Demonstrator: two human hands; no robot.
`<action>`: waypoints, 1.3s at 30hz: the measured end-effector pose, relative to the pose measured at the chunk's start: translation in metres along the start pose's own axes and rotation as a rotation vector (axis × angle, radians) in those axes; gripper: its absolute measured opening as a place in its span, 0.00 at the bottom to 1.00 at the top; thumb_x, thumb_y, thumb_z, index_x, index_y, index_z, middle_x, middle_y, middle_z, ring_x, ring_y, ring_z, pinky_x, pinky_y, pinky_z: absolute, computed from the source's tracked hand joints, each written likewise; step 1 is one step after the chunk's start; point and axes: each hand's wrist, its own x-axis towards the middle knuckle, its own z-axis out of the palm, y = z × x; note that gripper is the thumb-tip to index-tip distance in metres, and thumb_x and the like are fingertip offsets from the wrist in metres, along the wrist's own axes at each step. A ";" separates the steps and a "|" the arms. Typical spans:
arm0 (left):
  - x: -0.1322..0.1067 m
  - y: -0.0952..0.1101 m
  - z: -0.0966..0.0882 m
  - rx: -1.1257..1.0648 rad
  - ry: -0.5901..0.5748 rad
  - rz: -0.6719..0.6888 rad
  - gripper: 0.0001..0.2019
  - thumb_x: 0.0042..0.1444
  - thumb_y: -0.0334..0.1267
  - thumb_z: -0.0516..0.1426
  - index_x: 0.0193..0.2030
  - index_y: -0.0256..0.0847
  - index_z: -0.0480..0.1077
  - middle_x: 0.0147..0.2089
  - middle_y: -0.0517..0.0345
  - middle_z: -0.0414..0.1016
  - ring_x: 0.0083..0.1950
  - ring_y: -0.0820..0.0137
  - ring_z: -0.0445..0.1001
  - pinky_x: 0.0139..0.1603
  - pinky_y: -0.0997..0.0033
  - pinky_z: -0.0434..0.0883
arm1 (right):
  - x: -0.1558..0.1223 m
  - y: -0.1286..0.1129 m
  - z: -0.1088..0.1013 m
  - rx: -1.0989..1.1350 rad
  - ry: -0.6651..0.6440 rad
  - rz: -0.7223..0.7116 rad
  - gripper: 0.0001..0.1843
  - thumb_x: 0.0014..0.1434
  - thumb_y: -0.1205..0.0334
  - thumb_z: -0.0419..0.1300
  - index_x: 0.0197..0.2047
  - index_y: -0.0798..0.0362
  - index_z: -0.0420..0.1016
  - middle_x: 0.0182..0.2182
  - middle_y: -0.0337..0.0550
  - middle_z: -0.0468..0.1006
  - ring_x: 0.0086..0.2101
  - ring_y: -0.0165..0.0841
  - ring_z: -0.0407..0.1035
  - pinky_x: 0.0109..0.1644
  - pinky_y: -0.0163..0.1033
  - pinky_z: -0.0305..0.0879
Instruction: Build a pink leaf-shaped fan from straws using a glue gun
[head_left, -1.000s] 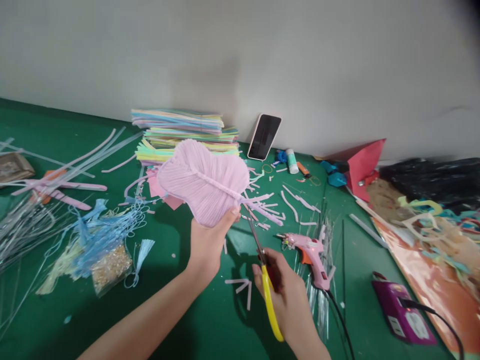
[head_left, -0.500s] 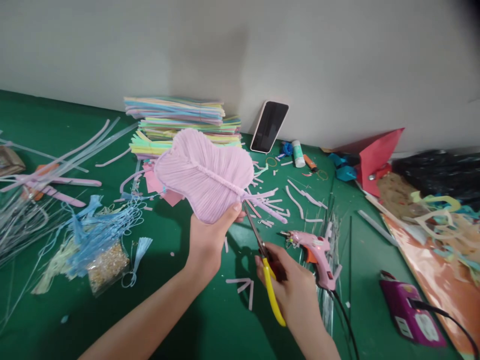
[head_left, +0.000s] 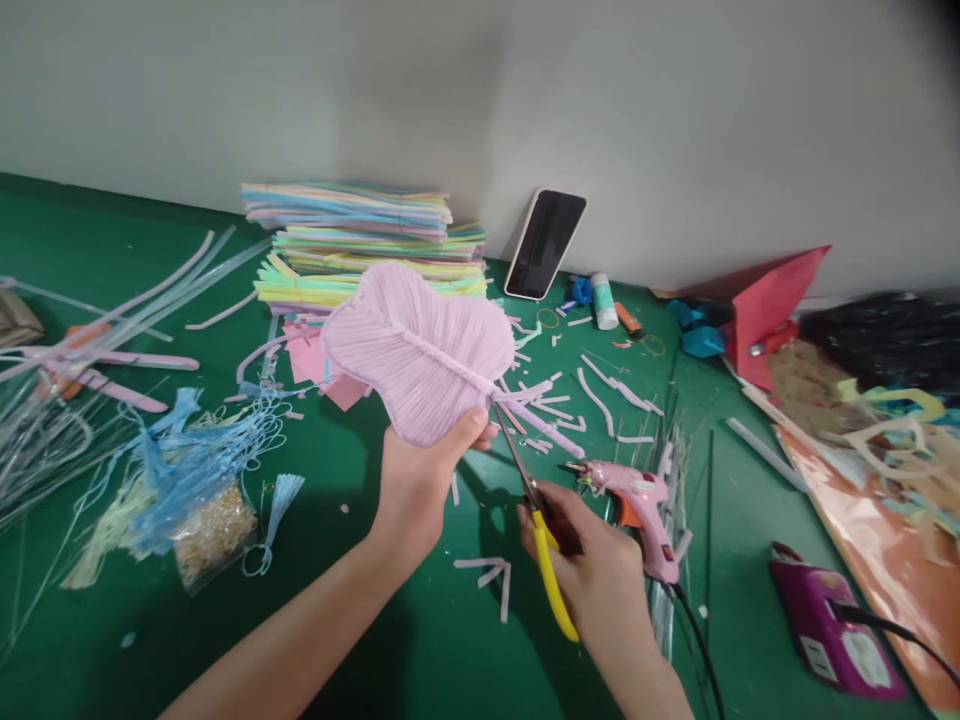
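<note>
My left hand [head_left: 421,465] pinches the lower edge of a pale lilac leaf-shaped piece [head_left: 442,350] made of pipe cleaners. A raised rib runs across it and ends in a stem [head_left: 551,427] pointing right and down. In my right hand [head_left: 589,560] are scissors [head_left: 551,575] with yellow handles. Their blades reach up to where the stem meets the leaf; whether they touch or cut it I cannot tell. Behind the stem, short lilac offcuts [head_left: 555,402] lie on the green table [head_left: 315,610].
A pink glue gun [head_left: 637,500] with a black cord lies right of my right hand. Pipe cleaner bundles [head_left: 352,240] and a propped phone [head_left: 546,243] stand by the wall. Blue tassels [head_left: 195,460] and a bag of beads [head_left: 214,530] are left; a purple power box [head_left: 832,625] is right.
The leaf piece has shifted slightly right, and the scissors have moved a little right with it. The view has turned slightly; both hands keep their hold.
</note>
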 end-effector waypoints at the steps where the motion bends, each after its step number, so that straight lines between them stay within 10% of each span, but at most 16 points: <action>1: 0.000 0.001 0.000 0.007 0.001 -0.001 0.08 0.47 0.36 0.68 0.31 0.35 0.77 0.27 0.58 0.79 0.31 0.71 0.79 0.34 0.76 0.78 | 0.001 0.001 -0.001 -0.017 -0.004 -0.030 0.09 0.58 0.57 0.60 0.41 0.51 0.74 0.25 0.35 0.78 0.21 0.28 0.71 0.26 0.29 0.68; 23: 0.007 0.002 -0.006 0.011 -0.062 -0.050 0.07 0.45 0.34 0.68 0.30 0.34 0.77 0.26 0.59 0.78 0.28 0.72 0.78 0.31 0.78 0.77 | 0.019 0.005 0.002 -0.459 0.037 -0.486 0.14 0.68 0.58 0.49 0.33 0.56 0.69 0.18 0.36 0.72 0.16 0.28 0.68 0.19 0.33 0.51; 39: 0.011 0.000 -0.009 0.036 -0.062 -0.101 0.09 0.43 0.33 0.69 0.31 0.34 0.77 0.26 0.60 0.78 0.27 0.71 0.79 0.31 0.77 0.78 | 0.014 0.010 0.003 -0.300 -0.002 -0.269 0.19 0.64 0.46 0.52 0.35 0.54 0.70 0.19 0.39 0.74 0.18 0.31 0.69 0.22 0.32 0.57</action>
